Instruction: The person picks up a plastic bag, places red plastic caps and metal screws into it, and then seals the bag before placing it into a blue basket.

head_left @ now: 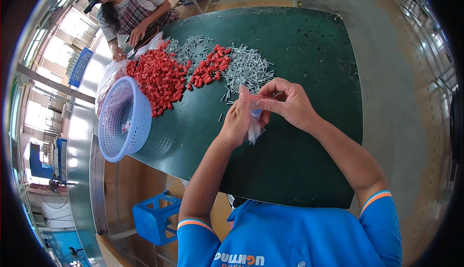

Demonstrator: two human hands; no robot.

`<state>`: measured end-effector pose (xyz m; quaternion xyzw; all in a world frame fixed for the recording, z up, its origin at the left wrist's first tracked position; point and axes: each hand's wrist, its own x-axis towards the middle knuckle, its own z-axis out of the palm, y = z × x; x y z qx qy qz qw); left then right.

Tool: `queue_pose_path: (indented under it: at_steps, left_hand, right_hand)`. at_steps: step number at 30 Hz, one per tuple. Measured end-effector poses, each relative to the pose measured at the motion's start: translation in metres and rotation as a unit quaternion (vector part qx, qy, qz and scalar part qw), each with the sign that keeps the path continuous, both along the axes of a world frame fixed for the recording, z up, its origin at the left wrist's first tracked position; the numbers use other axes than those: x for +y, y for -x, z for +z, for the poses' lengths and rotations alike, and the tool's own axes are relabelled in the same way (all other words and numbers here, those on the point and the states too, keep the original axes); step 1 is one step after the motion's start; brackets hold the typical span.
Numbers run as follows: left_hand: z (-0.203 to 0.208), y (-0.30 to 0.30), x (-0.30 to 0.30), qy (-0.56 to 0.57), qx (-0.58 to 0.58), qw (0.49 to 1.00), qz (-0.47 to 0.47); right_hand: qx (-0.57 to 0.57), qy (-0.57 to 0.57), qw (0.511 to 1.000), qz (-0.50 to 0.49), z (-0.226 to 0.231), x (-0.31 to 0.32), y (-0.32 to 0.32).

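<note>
My left hand (pixel 236 122) and my right hand (pixel 289 105) meet over the near middle of the green table. Between them is a small clear plastic bag (pixel 254 130), its lower part hanging below my fingers. A reddish strip shows along the bag's top edge, where the fingers of both hands pinch it. What the bag holds is too small to make out. Just beyond my hands lies a pile of grey metal screws or pins (pixel 247 66). A smaller group of red plastic sleeves (pixel 210 66) sits to its left.
A large heap of red sleeves (pixel 159 78) covers the table's left side, beside a pale blue perforated basket (pixel 140 122). Across the table a person (pixel 140 6) handles something near a clear plastic sheet. The green tabletop (pixel 309 49) extends right; a blue stool (pixel 154 218) stands below.
</note>
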<state>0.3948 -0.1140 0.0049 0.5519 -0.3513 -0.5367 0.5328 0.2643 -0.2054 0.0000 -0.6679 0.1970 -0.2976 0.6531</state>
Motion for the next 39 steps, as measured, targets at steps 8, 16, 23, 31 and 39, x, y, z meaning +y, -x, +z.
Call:
queue_pose_path:
  at_steps: [8,16,23,31,39]
  left_hand:
    - [-0.017,0.003,-0.003,0.031,0.071,0.996,-0.036]
    - [-0.017,0.008,-0.006,0.118,0.142,0.983,-0.011]
    - [-0.012,0.011,-0.002,0.140,0.074,0.987,0.003]
    - [-0.013,0.003,0.001,0.114,0.081,0.989,0.043]
    - [-0.013,-0.015,0.003,0.069,0.080,0.980,0.166]
  right_hand:
    - [-0.013,-0.004,1.000,0.010,-0.001,-0.007,0.001]
    - [0.030,0.089,0.994,-0.050,-0.003,-0.010,0.003]
    - [0.095,0.114,0.989,-0.029,0.002,0.001,-0.002]
    - [0.061,0.163,0.984,-0.047,-0.005,-0.003,0.001]
    - [0.067,0.069,0.995,-0.013,-0.005,-0.014,0.003]
